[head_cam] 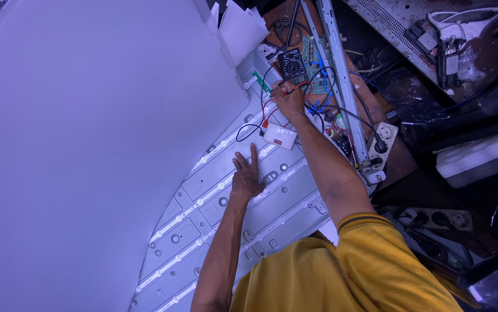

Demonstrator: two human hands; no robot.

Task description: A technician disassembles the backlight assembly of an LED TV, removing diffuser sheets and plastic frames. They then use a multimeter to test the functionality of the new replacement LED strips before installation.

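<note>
one black multimeter, one green circuit board, one small white box, two hands, two power strips.

My left hand lies flat on the back panel, pale grey sheet metal, smooth and matt, with stamped ribs. The big diffuser sheet beside it looks like smooth, matt white plastic. My right hand touches rubbery red and black leads by the black plastic meter. The small white box is slightly glossy plastic. My shirt is soft yellow cloth.
</note>
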